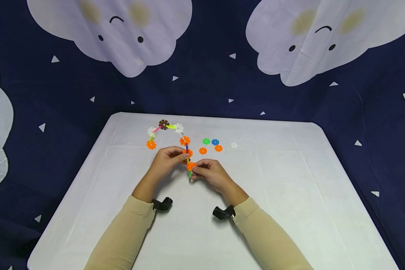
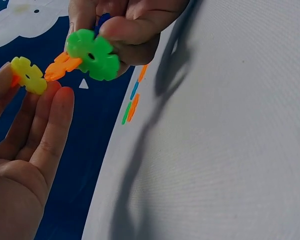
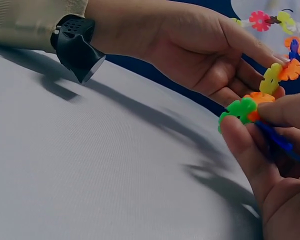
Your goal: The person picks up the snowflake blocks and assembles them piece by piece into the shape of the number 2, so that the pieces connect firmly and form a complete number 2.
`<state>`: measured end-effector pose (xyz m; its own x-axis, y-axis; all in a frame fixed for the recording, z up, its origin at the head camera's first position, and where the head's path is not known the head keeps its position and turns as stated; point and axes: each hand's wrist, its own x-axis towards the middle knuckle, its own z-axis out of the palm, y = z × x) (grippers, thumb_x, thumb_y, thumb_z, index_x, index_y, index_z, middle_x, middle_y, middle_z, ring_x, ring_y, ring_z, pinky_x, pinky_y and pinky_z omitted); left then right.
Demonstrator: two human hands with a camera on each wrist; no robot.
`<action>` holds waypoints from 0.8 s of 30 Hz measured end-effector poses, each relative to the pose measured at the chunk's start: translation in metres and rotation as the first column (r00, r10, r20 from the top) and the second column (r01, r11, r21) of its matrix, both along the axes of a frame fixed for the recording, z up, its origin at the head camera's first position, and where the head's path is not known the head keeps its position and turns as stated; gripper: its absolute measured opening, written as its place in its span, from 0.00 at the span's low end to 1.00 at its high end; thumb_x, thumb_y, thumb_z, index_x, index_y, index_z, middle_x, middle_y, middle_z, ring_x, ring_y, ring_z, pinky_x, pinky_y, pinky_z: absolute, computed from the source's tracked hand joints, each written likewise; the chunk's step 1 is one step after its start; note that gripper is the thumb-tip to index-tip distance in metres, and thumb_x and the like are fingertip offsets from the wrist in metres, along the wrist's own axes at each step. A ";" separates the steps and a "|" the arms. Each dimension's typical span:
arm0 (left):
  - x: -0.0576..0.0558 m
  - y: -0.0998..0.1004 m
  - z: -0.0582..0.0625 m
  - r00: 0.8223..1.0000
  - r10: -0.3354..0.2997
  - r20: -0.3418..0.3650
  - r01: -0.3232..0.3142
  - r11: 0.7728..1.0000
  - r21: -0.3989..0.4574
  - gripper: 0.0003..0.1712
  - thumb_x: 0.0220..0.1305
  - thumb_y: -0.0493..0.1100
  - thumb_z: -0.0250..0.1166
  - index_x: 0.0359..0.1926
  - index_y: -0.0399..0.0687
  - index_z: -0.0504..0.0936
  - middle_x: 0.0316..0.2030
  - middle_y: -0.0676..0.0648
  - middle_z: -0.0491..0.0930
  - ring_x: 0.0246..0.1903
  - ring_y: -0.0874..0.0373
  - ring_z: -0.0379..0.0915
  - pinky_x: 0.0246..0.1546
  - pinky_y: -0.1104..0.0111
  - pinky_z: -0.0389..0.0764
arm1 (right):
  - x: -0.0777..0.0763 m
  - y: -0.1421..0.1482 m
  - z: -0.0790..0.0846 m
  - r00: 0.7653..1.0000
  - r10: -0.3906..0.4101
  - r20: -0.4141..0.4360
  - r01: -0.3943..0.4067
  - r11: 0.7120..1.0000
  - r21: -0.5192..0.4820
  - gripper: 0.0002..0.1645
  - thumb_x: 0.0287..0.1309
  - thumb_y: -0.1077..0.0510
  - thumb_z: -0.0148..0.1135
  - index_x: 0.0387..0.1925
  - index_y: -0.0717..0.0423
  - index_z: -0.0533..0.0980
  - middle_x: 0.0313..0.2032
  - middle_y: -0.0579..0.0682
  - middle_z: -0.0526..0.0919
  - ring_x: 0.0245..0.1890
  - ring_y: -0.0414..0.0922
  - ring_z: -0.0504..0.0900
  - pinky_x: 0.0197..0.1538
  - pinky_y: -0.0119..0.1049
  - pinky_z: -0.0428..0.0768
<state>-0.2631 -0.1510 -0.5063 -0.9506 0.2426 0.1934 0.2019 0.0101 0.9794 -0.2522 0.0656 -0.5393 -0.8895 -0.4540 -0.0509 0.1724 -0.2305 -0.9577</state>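
Observation:
A chain of flower-shaped plastic discs (image 1: 185, 140) curves over the table, its near end between both hands. My left hand (image 1: 167, 159) pinches it at an orange disc (image 3: 291, 70), with a yellow disc (image 2: 28, 75) just beyond the fingertips. At the near end, my right hand (image 1: 212, 172) holds an orange disc (image 2: 61, 66) between thumb and fingers. A green disc (image 2: 93, 55) is slotted into that orange one and sticks out past the right fingertips. Inside the right hand's grasp shows a blue disc (image 3: 275, 137), partly hidden by the fingers.
Right of the chain lie loose discs: a green one (image 1: 206, 141), a blue one (image 1: 215, 142), two orange ones (image 1: 203, 150) and a white one (image 1: 234, 145). The chain's far end finishes in an orange disc (image 1: 151, 144). Behind the white table (image 1: 273, 187) hangs a dark blue cloth (image 1: 216, 75).

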 end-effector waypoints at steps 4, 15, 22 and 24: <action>0.001 0.001 0.000 1.000 -0.022 0.006 0.022 1.000 -0.017 0.08 0.71 0.31 0.69 0.46 0.26 0.86 0.40 0.36 0.88 0.34 0.41 0.85 0.43 0.47 0.86 | 0.000 0.001 -0.001 0.997 0.034 -0.067 -0.026 0.991 0.129 0.05 0.68 0.70 0.66 0.43 0.71 0.82 0.34 0.58 0.87 0.28 0.46 0.86 0.41 0.37 0.86; 0.002 0.000 -0.001 0.997 -0.080 0.016 0.081 0.990 -0.114 0.07 0.70 0.36 0.72 0.43 0.34 0.88 0.37 0.42 0.88 0.34 0.44 0.84 0.39 0.54 0.85 | 0.002 0.002 0.003 0.973 0.103 -0.206 -0.036 0.952 0.305 0.05 0.66 0.62 0.72 0.37 0.61 0.85 0.24 0.62 0.81 0.21 0.48 0.77 0.33 0.35 0.75; 0.003 -0.001 -0.001 0.996 -0.085 0.018 0.086 0.990 -0.108 0.07 0.70 0.37 0.72 0.43 0.35 0.88 0.38 0.42 0.88 0.33 0.45 0.85 0.41 0.45 0.86 | 0.002 0.002 0.002 0.978 0.050 -0.203 0.019 0.946 0.323 0.04 0.65 0.62 0.72 0.37 0.61 0.84 0.22 0.59 0.81 0.20 0.47 0.76 0.33 0.34 0.74; 0.002 -0.001 -0.001 0.996 -0.084 0.022 0.086 0.991 -0.101 0.07 0.70 0.36 0.72 0.44 0.35 0.88 0.38 0.41 0.88 0.33 0.45 0.86 0.42 0.45 0.85 | 0.002 0.001 0.001 0.980 0.031 -0.198 0.033 0.950 0.312 0.05 0.65 0.62 0.73 0.37 0.61 0.84 0.22 0.59 0.81 0.20 0.47 0.76 0.34 0.35 0.75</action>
<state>-0.2606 -0.1524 -0.5075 -0.9287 0.3405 0.1466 0.1885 0.0931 0.9777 -0.2502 0.0671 -0.5380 -0.8965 -0.4428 -0.0127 -0.0281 0.0855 -0.9959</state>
